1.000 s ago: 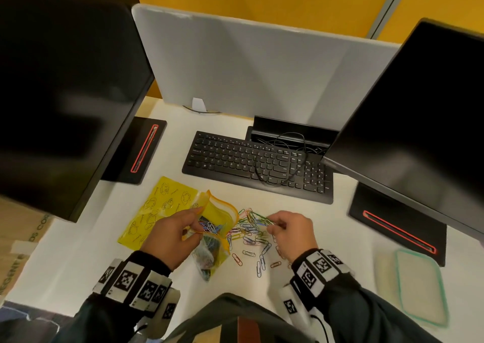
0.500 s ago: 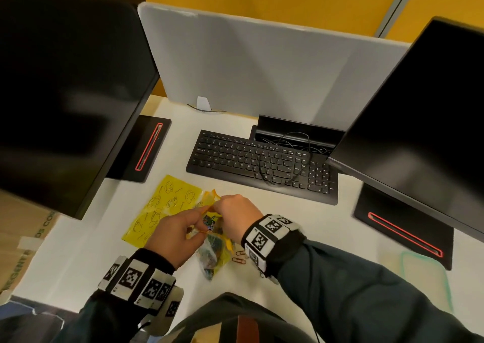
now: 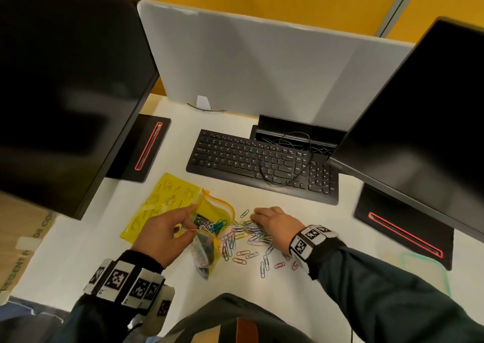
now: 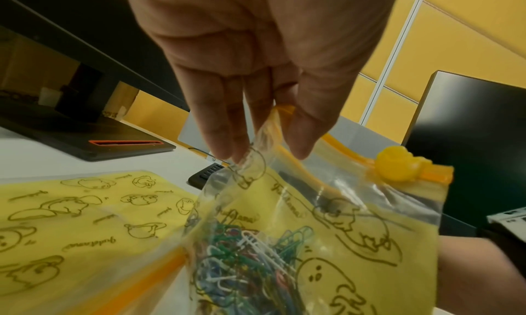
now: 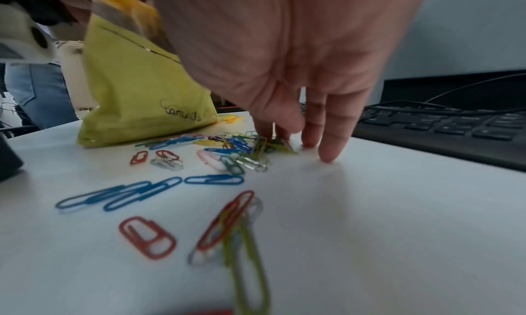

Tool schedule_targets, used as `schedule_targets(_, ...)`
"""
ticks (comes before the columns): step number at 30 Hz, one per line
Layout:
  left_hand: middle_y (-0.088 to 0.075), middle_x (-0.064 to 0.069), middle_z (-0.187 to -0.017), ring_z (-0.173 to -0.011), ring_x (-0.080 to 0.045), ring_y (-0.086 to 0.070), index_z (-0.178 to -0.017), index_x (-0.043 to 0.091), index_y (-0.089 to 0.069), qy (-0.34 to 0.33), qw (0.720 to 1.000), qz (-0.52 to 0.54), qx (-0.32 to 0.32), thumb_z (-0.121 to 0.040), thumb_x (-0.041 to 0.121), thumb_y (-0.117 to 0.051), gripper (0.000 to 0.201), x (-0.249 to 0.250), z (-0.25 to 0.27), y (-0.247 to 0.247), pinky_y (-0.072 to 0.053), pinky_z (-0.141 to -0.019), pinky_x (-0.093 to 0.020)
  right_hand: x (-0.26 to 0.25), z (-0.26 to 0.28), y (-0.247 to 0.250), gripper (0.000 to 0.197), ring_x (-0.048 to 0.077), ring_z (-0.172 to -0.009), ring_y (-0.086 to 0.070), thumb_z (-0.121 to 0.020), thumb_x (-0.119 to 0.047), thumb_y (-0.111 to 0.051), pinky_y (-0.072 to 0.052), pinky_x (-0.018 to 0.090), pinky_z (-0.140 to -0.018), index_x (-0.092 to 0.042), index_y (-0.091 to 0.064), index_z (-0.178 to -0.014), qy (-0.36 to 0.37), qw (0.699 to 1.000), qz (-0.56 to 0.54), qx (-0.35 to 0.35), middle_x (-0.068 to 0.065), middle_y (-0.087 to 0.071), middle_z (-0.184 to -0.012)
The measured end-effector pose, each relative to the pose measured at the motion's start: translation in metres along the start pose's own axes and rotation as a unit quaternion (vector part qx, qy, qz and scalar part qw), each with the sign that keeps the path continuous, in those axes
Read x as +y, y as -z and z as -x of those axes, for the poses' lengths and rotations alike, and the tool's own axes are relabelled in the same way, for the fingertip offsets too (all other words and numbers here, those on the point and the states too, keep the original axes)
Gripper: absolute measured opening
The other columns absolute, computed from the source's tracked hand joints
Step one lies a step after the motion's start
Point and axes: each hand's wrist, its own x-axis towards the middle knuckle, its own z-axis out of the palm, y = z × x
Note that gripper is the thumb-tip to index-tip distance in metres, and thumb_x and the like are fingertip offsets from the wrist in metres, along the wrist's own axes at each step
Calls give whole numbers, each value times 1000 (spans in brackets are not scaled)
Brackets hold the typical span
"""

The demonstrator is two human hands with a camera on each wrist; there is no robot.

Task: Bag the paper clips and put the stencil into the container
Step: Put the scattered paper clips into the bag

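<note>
Near the front edge of the desk [image 3: 348, 219], the left hand [image 3: 167, 230] pinches open the rim of the floppy zip bag [image 3: 217, 212], while the right hand [image 3: 275, 225], fingers nearly straight, touches the loose paper clips [image 3: 246, 234] beside it: light, slippery, probably best pinched in clusters.

paper clips [image 3: 237, 235] – scattered loose | bag [image 3: 214, 209] – open, part-filled | yellow stencil [image 3: 159, 201] flat

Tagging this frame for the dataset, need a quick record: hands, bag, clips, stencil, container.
left hand: pinches the bag mouth open
right hand: fingertips on the loose clips; pinch unclear
bag: open, part full of clips
clips: many loose on the desk beside the bag
stencil: flat on the desk, left of the bag
container: far right, blurred; stencil not in it
</note>
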Motion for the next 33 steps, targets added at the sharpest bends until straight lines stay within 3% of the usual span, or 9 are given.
schedule_targets(2, -57, 34, -109, -99, -6, -56, -62, 34, -56, 6, 1000, -6, 3, -72, -1, -68, 38, 0, 1, -1, -45, -83, -23, 6, 8, -1, 61, 25, -132, -31, -88, 0, -46, -36, 37, -107, -19, -29, -144, -12, 1000, -4, 1, 1, -29, -151)
schedule_targets(6, -57, 46, -95, -99, -5, -56, -59, 40, -57, 12, 1000, -4, 0, -72, 0, -68, 43, -3, 2, -3, -47, -84, -26, 18, 30, -13, 59, 21, -130, -33, -88, -15, -54, -34, 33, -108, -20, -31, -142, -38, 999, -37, 5, -1, -32, -148)
schedule_targets(9, -58, 9, -124, -103, -10, -56, -63, 22, -60, 16, 1000, -17, 6, -72, 0, -68, 26, -3, 1, -5, -46, -84, -26, 21, 47, -25, 80, 20, -131, -30, -77, -29, -70, -32, 32, -109, -20, -27, -144, -56, 996, -65, -19, -3, -29, -147)
schedule_targets(11, -58, 0, -127, -104, -11, -55, -64, 15, -60, 20, 1000, -19, 10, -72, -2, -68, 20, -3, 1, -7, -45, -83, -24, 19, 50, -32, 83, 20, -129, -32, -76, -22, -71, -33, 31, -108, -21, -24, -144, -67, 995, -68, -7, -1, -31, -145)
schedule_targets(15, -57, 0, -127, -105, -11, -54, -65, 12, -60, 18, 1000, -19, 6, -72, -2, -68, 17, -2, 0, -9, -42, -80, -18, 11, 40, -35, 74, 22, -121, -41, -80, -19, -67, -40, 33, -101, -21, -27, -143, -105, 986, -117, 52, 4, -42, -133)
schedule_targets(21, -58, 1, -126, -104, -13, -57, -64, 20, -61, 16, 1000, -20, 8, -72, -1, -68, 24, -2, 2, -8, -46, -82, -24, -10, 14, -33, 28, 30, -108, -53, -90, -7, -49, -45, 34, -88, -9, -56, -118, -114, 983, -90, 109, 11, -54, -115)
schedule_targets(25, -56, 3, -126, -106, -14, -56, -66, 18, -60, 15, 1000, -21, 4, -72, -1, -67, 22, 0, 4, -8, -46, -83, -25, -20, 11, -33, 28, 31, -109, -52, -90, -1, -42, -46, 36, -88, -4, -53, -116, -123, 985, -62, 101, 15, -53, -117)
schedule_targets(29, -54, 13, -117, -109, -14, -55, -63, 30, -56, 5, 1000, -21, -3, -73, 0, -67, 34, 3, 6, -8, -46, -85, -26, -21, 16, -28, 28, 31, -105, -55, -85, 4, -47, -45, 33, -87, -5, -57, -110, -138, 980, -103, 102, 15, -57, -114)
schedule_targets(33, -49, 14, -122, -114, -14, -53, -63, 26, -57, 8, 1000, -13, -12, -74, 0, -67, 30, 2, 6, -8, -45, -88, -28, -25, 22, -5, 21, 22, -86, -62, -87, 2, -48, -51, 29, -79, -6, -66, -94, -169, 933, -256, 188, 6, -66, -91)
